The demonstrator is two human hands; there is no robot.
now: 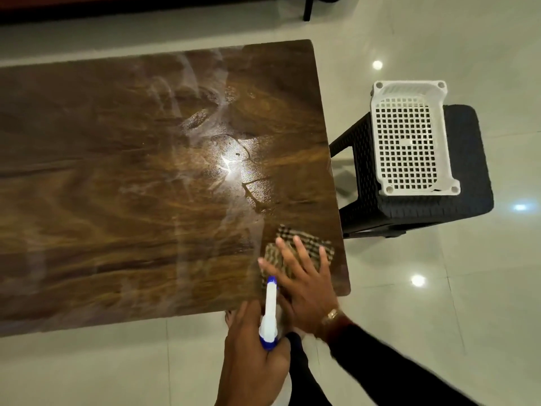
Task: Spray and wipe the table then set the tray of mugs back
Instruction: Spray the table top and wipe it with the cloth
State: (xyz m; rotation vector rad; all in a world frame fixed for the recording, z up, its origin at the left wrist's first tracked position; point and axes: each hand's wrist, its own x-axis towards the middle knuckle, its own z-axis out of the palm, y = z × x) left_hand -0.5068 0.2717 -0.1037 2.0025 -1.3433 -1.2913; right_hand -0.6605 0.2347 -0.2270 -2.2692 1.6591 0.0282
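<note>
A brown wood-grain table (117,186) fills the view, with wet streaks and pooled liquid (234,162) across its right half. My right hand (304,288) lies flat, fingers spread, on a checked cloth (307,244) at the table's near right corner. My left hand (251,347) grips a white and blue spray bottle (270,312), whose nozzle points forward over the near table edge. A white perforated tray (409,139) rests on a black stool to the right. No mugs are in view.
The black woven stool (468,159) stands close to the table's right edge on a pale tiled floor (439,288). A dark furniture leg (307,8) is at the top. My legs and feet show below the near table edge.
</note>
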